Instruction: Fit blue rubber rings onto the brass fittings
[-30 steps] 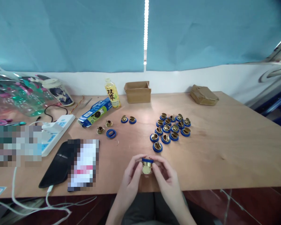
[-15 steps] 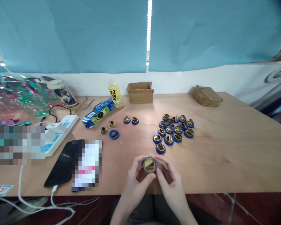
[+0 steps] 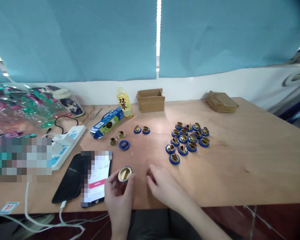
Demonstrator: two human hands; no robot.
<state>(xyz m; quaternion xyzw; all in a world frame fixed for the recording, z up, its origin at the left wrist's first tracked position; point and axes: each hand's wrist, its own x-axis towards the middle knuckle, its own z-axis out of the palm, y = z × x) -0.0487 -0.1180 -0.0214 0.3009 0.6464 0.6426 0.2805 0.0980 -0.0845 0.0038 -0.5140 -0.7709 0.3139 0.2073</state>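
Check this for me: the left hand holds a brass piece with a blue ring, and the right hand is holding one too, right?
Not quite. In the head view the left hand does hold the brass piece, but the right hand is empty, resting on the table.

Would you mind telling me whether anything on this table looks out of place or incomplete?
A loose blue ring lies alone left of centre, with two bare brass pieces beside it; the parts in the cluster all sit in blue rings. The snack box lies on its side. The left hand holds one brass part.
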